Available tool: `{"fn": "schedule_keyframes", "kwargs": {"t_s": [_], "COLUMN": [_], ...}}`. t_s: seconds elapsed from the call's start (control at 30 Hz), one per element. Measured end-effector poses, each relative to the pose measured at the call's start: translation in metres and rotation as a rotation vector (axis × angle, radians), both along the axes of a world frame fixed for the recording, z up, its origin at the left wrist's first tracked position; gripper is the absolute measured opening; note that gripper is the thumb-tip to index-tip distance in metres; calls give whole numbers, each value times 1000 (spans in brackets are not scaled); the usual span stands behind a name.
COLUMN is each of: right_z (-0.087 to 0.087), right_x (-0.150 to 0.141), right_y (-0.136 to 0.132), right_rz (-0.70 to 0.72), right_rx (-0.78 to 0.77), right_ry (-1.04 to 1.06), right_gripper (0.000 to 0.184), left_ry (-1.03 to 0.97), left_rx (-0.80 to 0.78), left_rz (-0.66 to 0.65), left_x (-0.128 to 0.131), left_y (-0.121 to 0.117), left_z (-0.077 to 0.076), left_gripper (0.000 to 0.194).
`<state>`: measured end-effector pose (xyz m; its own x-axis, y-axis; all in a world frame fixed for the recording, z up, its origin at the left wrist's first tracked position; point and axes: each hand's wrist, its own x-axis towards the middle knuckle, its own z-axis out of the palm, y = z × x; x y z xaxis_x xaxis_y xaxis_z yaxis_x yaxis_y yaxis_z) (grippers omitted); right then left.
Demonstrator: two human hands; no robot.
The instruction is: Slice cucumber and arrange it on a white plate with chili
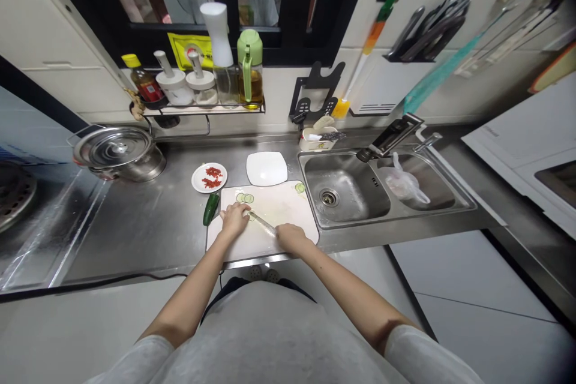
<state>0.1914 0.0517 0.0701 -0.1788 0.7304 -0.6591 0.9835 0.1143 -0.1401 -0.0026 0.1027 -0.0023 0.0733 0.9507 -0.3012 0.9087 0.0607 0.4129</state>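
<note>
My right hand (291,237) is closed round the handle of a kitchen knife (263,224), whose blade points left and away from me over the white cutting board (283,210). By the blade's tip, my left hand (234,219) has its fingers bent down on a pale green cucumber slice, mostly hidden under the fingertips. Just beyond that hand lie a few cucumber slices (245,198). More slices (299,188) rest at the board's far right corner. A dark green piece of cucumber (210,210) sits at the board's left edge.
Behind the board stand a plate of chopped red pieces (206,171) and a white square dish (266,168). A double sink (344,189) is at the right, with a plastic bag (404,185) in it. A lidded steel pot (121,153) stands left, below a condiment shelf (202,110).
</note>
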Motion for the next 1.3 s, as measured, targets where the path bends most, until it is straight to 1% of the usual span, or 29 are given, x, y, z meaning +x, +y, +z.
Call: {"fn": "schedule_keyframes", "kwargs": {"t_s": [0.17,0.47,0.77,1.0,1.13,1.23,1.3], "right_z": [0,0,2,2,4,5,3], "right_x": [-3,1,1,-5,10,33,48], "right_y": [2,-3,-3,-3,-9,-21,-29], "right_rz": [-10,-10,-23,-50,-66,-86,-149], "right_rx": [-6,-7,-12,-1,3,20,48], "right_ry": [-4,1,6,24,43,67,92], "right_gripper": [35,34,36,36,32,32,34], "left_ry": [4,13,20,44,59,100,116], "left_rx": [-15,-19,-10,-14,-2,12,12], "left_rz": [-9,-5,-2,0,-13,10,28], "left_x": [2,2,3,3,4,7,10], "left_y": [2,3,3,4,3,2,1], "left_z": [2,5,4,3,3,3,4], "left_gripper": [27,29,28,29,30,27,25]}}
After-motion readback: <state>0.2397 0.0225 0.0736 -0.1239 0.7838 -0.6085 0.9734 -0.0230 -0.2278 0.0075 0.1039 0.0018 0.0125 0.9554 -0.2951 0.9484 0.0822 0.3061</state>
